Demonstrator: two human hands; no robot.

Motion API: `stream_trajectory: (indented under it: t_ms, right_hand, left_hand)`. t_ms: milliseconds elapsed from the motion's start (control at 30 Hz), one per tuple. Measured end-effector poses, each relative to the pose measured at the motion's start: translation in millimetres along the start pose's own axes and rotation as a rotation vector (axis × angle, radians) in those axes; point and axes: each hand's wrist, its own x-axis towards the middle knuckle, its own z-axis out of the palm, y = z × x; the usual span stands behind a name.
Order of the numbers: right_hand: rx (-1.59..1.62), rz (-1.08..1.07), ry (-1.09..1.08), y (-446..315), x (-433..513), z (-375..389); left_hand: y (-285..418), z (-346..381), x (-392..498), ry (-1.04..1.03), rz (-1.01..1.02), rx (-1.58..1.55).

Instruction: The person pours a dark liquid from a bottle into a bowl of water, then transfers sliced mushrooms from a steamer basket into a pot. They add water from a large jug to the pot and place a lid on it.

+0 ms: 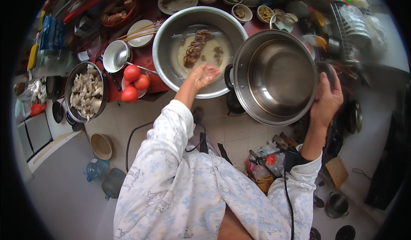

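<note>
A large metal basin [167, 76] stands on the red table, with brown glossy food pieces [196, 49] lying in shallow liquid. Over the basin's near part is my left hand [205, 76], fingers slightly spread, holding nothing that I can see. My right hand [326, 97] grips the right side handle of a stainless steel pot [282, 76]. The pot is tilted, so its bare, shiny inside shows. Its left rim and black handle are beside or just over the basin's right rim; whether they touch is hidden.
Red tomatoes [131, 73] sit on a plate left of the basin. Near them are a white bowl with a metal ladle [121, 57], a pan of oyster mushrooms [86, 94] and chopsticks across a plate [141, 42]. Small food bowls [242, 13] line the back. Plastic bottles [96, 169] are on the floor.
</note>
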Motion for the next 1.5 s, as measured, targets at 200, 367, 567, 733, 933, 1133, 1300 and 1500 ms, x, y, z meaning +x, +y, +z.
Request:
stream_trajectory:
  t_ms: [200, 367, 567, 733, 933, 1133, 1300, 1500]
  right_hand:
    - [0.066, 0.053, 0.018, 3.0, 0.2, 8.9]
    - [0.086, 0.038, 0.032, 0.3, 3.8, 1.8]
    - [0.102, 0.028, 0.012, 5.3, 8.1, -7.0]
    - [0.094, 0.027, 0.013, 10.0, 7.3, -10.1]
    - [0.082, 0.029, 0.04, 10.9, 5.8, -11.8]
    - [0.135, 0.036, 0.041, 10.5, 2.0, -6.8]
    - [0.231, 0.087, 0.043, 1.9, 11.2, -23.9]
    - [0.344, 0.121, 0.077, 19.3, 14.1, -64.0]
  left_hand:
    - [-85.1, 136.1, -62.8, -0.607, 0.027, 0.514]
    - [-64.0, 123.5, -63.3, -0.376, 0.729, 0.867]
    - [15.0, -8.9, -13.1, 0.304, 0.807, 0.512]
    - [15.8, -68.0, 67.1, 0.798, 0.609, 0.347]
    - [-1.5, 1.7, 32.2, -0.146, 0.139, -0.162]
    - [-95.1, 161.0, -43.0, -0.574, 0.283, 0.875]
    - [-63.9, 130.9, -60.7, -0.179, 1.649, 1.392]
    - [-29.2, 66.9, -74.3, -0.01, 0.8, 0.974]
